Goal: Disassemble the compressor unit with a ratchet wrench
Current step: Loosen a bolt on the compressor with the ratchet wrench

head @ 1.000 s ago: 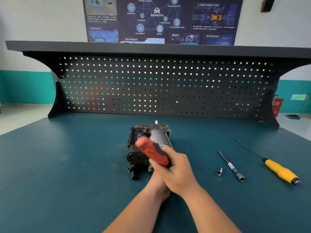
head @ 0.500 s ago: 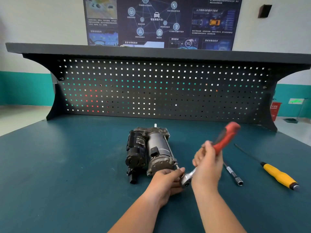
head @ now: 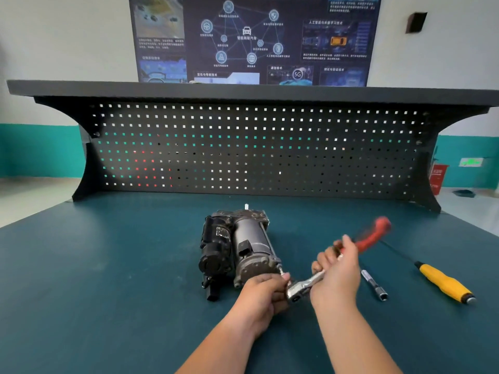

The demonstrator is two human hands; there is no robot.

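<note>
Compressor unit (head: pixel 237 249): lies on its side near the middle of the counter (head: pixel 108 265), long axis running from the rear edge toward the near edge. Dull grey metal cylinder with a cast, flanged end cap facing the near edge; a black, boxy motor section with plastic connectors lies against its left side. A worn label on the black part is unreadable.

Ratchet wrench (head: pixel 302 288): chrome head and shank, red moulded grip, blurred. Head sits at the end cap's near right corner; grip angles up toward the right rear.

Left hand (head: pixel 259 295): fingers curled, tips pinched at the wrench head where it meets a small bright stud on the cap.

Right hand (head: pixel 337 273): wrapped round the shank where chrome meets red.

Extension bar (head: pixel 375 286): slim steel rod, flat on the counter just right of the right hand. Screwdriver (head: pixel 442 283): yellow handle, thin dark shaft, nearer the right edge.

Counter surface: matte teal. Pegboard (head: pixel 243 149): black perforated steel with square holes, along the rear edge. Poster (head: pixel 251 39) on the wall behind: dark, network diagram, "5G" legible, other text too small.
</note>
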